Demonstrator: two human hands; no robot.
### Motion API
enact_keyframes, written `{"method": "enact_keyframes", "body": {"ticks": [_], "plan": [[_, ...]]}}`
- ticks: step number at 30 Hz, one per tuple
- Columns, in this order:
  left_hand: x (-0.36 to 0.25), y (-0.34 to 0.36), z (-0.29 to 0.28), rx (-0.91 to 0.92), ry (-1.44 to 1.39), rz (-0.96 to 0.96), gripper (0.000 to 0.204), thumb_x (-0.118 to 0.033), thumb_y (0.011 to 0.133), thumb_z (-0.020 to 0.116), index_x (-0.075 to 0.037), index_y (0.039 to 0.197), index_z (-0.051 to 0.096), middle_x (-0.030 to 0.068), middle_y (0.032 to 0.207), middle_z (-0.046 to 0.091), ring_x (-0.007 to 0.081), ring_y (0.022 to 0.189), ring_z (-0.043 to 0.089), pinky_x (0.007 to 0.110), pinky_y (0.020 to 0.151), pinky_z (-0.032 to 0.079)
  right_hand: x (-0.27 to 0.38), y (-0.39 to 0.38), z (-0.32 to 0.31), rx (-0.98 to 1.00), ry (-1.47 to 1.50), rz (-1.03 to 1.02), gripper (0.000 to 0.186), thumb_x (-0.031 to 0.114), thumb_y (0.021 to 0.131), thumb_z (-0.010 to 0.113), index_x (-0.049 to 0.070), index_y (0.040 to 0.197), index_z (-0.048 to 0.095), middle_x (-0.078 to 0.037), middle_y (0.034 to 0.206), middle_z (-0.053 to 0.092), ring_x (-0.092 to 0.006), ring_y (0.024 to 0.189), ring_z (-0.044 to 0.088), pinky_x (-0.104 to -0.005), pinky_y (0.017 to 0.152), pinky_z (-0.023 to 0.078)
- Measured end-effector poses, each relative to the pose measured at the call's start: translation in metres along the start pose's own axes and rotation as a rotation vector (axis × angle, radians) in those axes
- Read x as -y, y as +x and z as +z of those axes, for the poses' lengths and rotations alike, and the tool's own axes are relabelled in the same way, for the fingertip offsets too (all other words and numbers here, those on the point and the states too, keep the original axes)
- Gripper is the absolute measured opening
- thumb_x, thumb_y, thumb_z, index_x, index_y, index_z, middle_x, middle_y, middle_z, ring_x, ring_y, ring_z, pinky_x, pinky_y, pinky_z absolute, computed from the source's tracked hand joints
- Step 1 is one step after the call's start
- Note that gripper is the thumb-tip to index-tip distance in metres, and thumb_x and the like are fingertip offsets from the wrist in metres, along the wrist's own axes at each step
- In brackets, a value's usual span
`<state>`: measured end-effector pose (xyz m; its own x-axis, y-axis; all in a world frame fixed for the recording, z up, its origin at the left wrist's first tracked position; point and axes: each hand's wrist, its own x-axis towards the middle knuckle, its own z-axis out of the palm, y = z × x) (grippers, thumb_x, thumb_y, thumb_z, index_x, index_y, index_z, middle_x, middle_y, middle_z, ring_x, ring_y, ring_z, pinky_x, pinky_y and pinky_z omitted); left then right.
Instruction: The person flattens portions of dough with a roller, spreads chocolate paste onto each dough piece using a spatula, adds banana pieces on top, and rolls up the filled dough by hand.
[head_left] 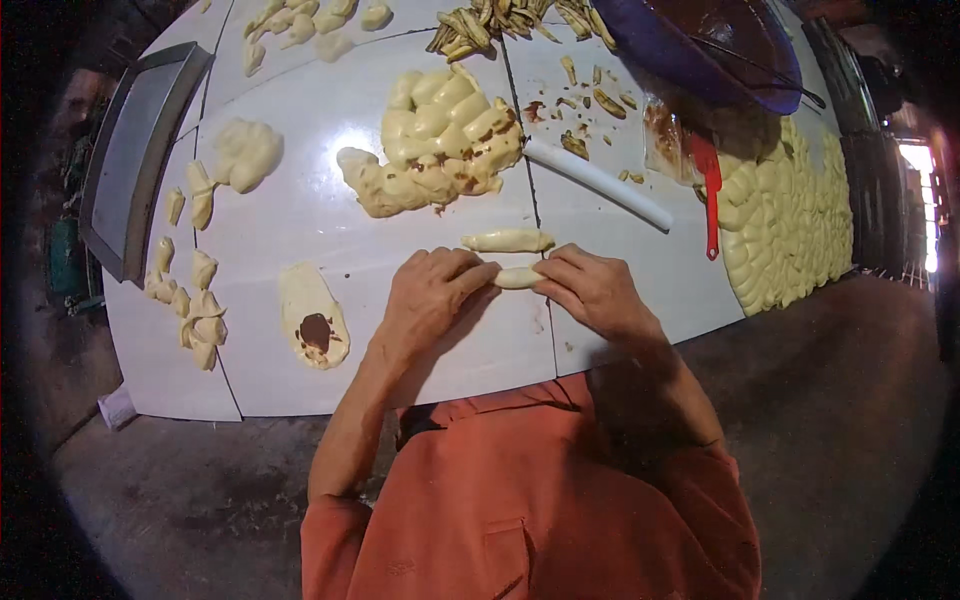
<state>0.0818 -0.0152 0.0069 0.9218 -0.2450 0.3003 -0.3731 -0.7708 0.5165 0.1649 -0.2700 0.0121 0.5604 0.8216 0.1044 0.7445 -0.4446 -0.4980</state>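
My left hand (432,295) and my right hand (590,292) hold the two ends of a short pale dough roll (517,278), fingers curled onto it. Just beyond it lies another filled roll (500,241). Left of my left hand, a flattened dough piece (300,285) carries a dark brown dollop of filling (315,333). A pile of yellow dough pieces (430,120), some smeared brown, sits farther up. A white rolling pin (595,182) lies diagonally beyond my right hand.
The white table (260,390) also bears small dough lumps (205,320), a metal tray (135,160) at left, banana pieces (470,25), a purple basin of brown mixture (650,30) with a utensil, a red spatula (710,195) and a spread of dough pieces (785,225) at right.
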Motion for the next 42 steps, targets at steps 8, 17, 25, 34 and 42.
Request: {"method": "enact_keyframes", "body": {"ticks": [8, 17, 25, 34, 42], "plan": [[0.003, -0.006, -0.001, -0.078, -0.118, -0.233, 0.055, -0.02, 0.078, 0.088, -0.007, 0.126, 0.065, 0.0131, 0.106, 0.074, 0.0328, 0.092, 0.072, 0.044, 0.08, 0.056, 0.01, 0.004, 0.007, -0.297, 0.0, 0.105, 0.034, 0.019, 0.088, 0.08, 0.005, 0.117, 0.068, -0.01, 0.107, 0.069, -0.0267, 0.086, 0.072, -0.0363, 0.071, 0.058], [0.008, 0.037, -0.021, 0.344, -0.077, -0.271, 0.05, -0.015, 0.078, 0.083, -0.008, 0.125, 0.067, 0.0088, 0.11, 0.069, 0.0311, 0.099, 0.07, 0.041, 0.085, 0.058, -0.003, 0.026, -0.003, -0.047, 0.014, 0.091, 0.056, 0.031, 0.083, 0.081, 0.007, 0.13, 0.064, -0.013, 0.11, 0.066, -0.0339, 0.091, 0.066, -0.0427, 0.084, 0.052], [-0.011, 0.013, -0.015, 0.28, -0.161, -0.227, 0.027, -0.013, 0.085, 0.075, -0.011, 0.112, 0.072, 0.0076, 0.101, 0.069, 0.0301, 0.092, 0.07, 0.041, 0.078, 0.058, 0.01, 0.008, -0.024, 0.07, 0.189, 0.135, 0.036, 0.021, 0.086, 0.077, 0.005, 0.117, 0.066, -0.012, 0.098, 0.064, -0.0326, 0.089, 0.065, -0.0428, 0.078, 0.052], [-0.025, 0.006, -0.02, 0.161, -0.203, -0.161, 0.026, -0.01, 0.087, 0.07, -0.008, 0.113, 0.069, 0.0105, 0.09, 0.066, 0.032, 0.08, 0.069, 0.042, 0.069, 0.057, 0.031, 0.006, -0.033, 0.06, 0.3, 0.306, 0.033, 0.01, 0.091, 0.074, 0.001, 0.122, 0.068, -0.016, 0.109, 0.069, -0.0346, 0.097, 0.069, -0.0406, 0.083, 0.056], [-0.042, -0.018, -0.023, -0.008, -0.17, -0.305, 0.034, -0.011, 0.09, 0.071, -0.01, 0.124, 0.069, 0.0091, 0.098, 0.07, 0.0319, 0.087, 0.069, 0.043, 0.072, 0.056, 0.024, 0.009, -0.038, 0.141, 0.186, 0.095, 0.04, 0.019, 0.093, 0.073, 0.001, 0.128, 0.065, -0.016, 0.114, 0.068, -0.0342, 0.098, 0.068, -0.04, 0.085, 0.056]]}}
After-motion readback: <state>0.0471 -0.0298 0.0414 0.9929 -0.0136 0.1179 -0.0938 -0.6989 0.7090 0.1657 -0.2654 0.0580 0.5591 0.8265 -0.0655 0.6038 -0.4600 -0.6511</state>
